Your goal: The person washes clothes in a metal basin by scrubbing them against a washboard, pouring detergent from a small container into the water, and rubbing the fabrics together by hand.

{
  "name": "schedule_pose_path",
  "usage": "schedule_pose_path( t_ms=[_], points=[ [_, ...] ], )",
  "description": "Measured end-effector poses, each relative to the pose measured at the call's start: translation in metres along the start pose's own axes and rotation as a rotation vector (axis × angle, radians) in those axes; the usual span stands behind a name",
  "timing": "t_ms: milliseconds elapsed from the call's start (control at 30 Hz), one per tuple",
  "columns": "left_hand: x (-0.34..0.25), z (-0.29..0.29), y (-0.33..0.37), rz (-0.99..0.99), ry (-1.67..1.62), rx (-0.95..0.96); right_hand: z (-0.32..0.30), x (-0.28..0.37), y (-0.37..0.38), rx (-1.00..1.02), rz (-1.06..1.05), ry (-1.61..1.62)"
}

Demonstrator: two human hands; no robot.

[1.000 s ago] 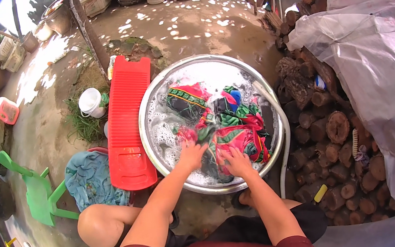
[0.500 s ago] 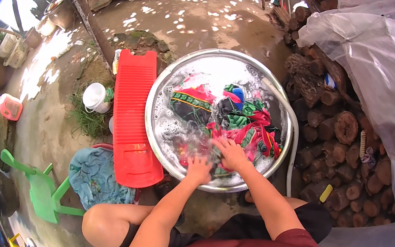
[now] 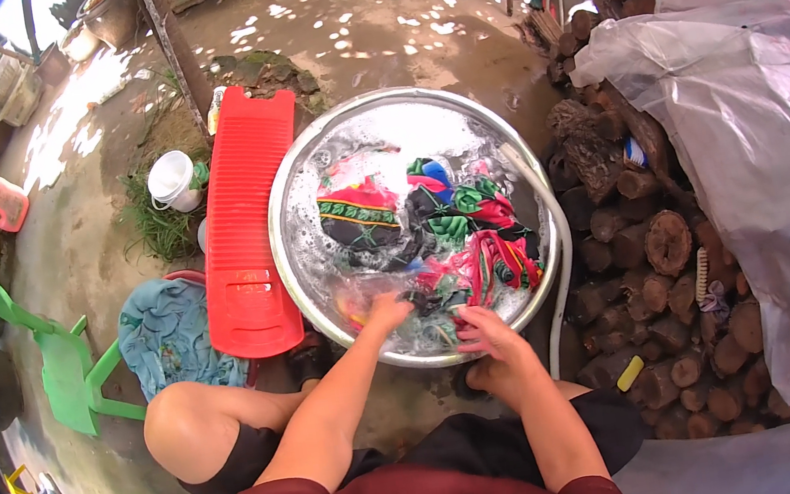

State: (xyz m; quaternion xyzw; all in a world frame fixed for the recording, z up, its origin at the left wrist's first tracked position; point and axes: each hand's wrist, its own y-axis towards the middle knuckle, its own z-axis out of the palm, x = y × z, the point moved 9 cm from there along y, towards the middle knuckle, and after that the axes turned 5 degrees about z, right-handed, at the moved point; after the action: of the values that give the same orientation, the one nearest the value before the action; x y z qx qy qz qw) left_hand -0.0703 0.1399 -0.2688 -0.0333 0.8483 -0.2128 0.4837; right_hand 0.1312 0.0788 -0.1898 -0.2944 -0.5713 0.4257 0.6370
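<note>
Head view: hand-washing in the wide round metal basin [image 3: 288, 262], mid-way by the look of it.
Multicoloured wet garments [image 3: 453, 229] all lie in suds; none wrung or set out; red ribbed plastic washboard [image 3: 246, 227] bare. Left hand [image 3: 386, 311] dips into water, grip unclear. Right hand [image 3: 484, 333] at near rim, fingers curled on cloth.

clothes [image 3: 433, 231] in basin [image 3: 288, 262], washboard [image 3: 246, 227] left
</note>
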Motion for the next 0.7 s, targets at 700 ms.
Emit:
schedule_pose_path(
  t_ms=[700],
  points=[
    [-0.062, -0.094, -0.006, 0.129, 0.810, -0.251, -0.057, 0.251, -0.108, -0.730, -1.109, -0.742]
  ],
)
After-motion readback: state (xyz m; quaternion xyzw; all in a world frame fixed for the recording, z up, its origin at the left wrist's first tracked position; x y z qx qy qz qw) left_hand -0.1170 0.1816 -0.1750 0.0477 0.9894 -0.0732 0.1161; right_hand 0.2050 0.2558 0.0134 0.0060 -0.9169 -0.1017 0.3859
